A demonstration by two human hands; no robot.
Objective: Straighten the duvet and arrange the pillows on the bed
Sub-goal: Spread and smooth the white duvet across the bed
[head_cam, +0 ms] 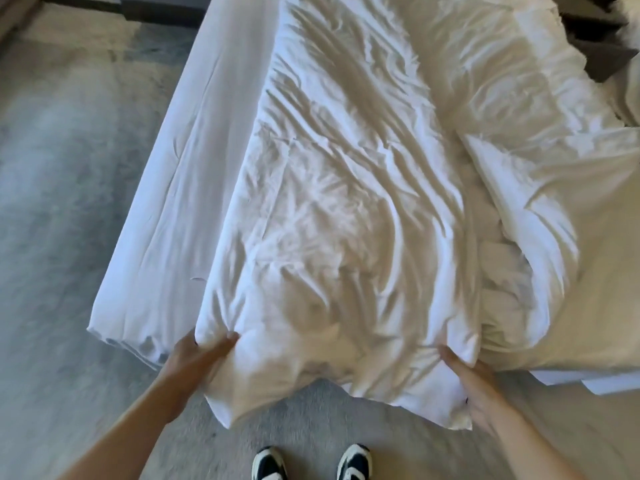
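Note:
A crumpled white duvet (346, 202) lies lengthwise over the bed, and its near end hangs past the foot of the mattress. My left hand (201, 355) grips the duvet's near left corner, thumb on top of the fabric. My right hand (474, 386) holds the near edge further right, its fingers tucked under the cloth. On the right, part of the duvet is folded back over itself (540, 188). A white pillow (627, 98) shows at the far right edge, mostly cut off.
The white-sheeted mattress (166, 202) shows bare along its left side. Grey carpet (62, 202) surrounds the bed. My two black and white shoes (311, 462) stand at the bed's foot. A dark headboard (602, 53) is at the top right.

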